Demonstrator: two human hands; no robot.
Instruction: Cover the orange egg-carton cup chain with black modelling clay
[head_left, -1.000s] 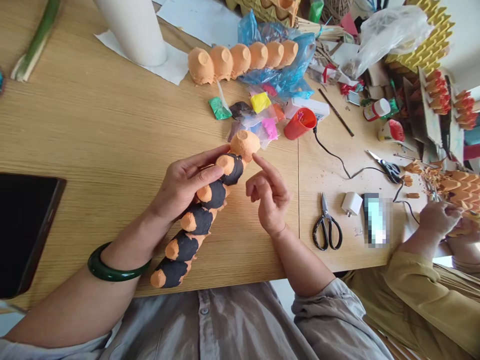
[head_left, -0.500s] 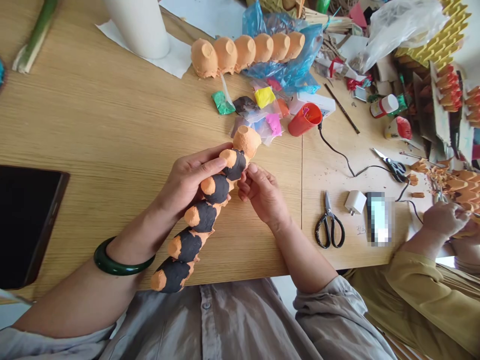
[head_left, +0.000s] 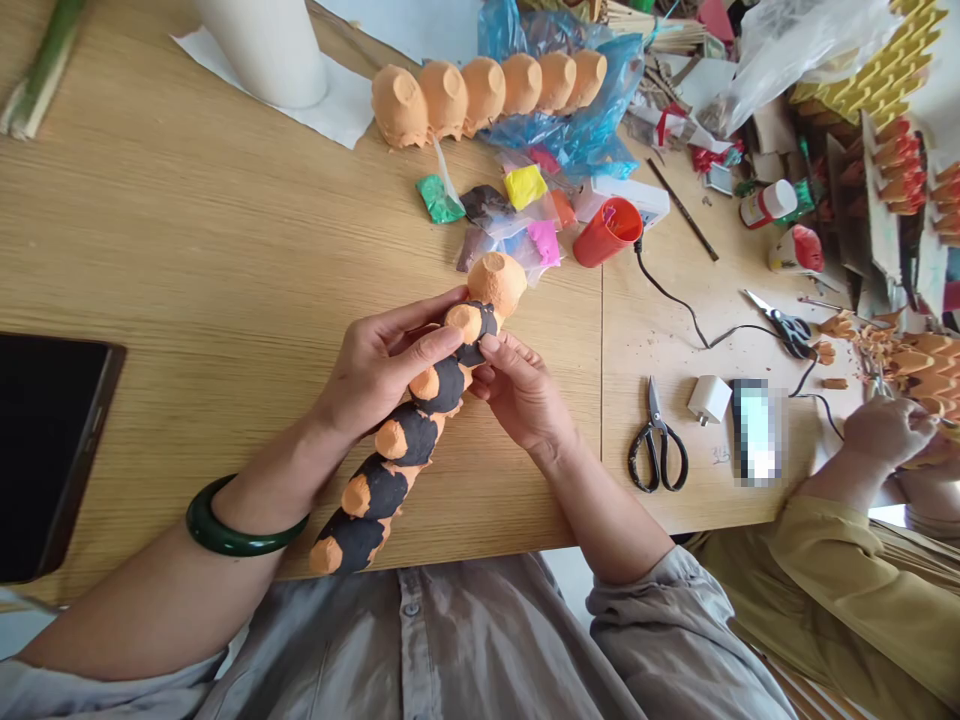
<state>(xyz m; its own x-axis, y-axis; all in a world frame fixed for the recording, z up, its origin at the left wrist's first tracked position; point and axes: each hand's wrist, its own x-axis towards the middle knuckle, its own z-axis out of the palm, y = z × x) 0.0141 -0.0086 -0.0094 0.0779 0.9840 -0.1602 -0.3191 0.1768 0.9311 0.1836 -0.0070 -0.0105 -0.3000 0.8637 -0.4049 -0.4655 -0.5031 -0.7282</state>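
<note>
An orange egg-carton strip [head_left: 427,385] slants over the table's front edge, its lower bumps wrapped in black clay and its topmost bump plain orange. My left hand [head_left: 382,360] grips the strip near its upper end, thumb on an orange tip. On the right side, my right hand [head_left: 523,385] pinches the black-covered bump just below the plain one, thumb on the black clay; its other fingers are partly hidden behind the strip. Beyond my hands lie clay packets, among them a yellow one [head_left: 525,187], a green one [head_left: 440,199] and a black one [head_left: 486,204].
A second orange strip [head_left: 484,92] lies by a blue bag [head_left: 600,120]. Right: red cup [head_left: 609,232], black cable, scissors [head_left: 657,440], charger [head_left: 709,400], phone [head_left: 757,432] and a co-worker's hands [head_left: 889,430]. Left: a dark tablet [head_left: 49,450]. Behind: white cylinder [head_left: 266,50].
The held strip has shifted slightly right and tilted. My right thumb has moved from the strip's edge onto the black clay. The view has shifted a little.
</note>
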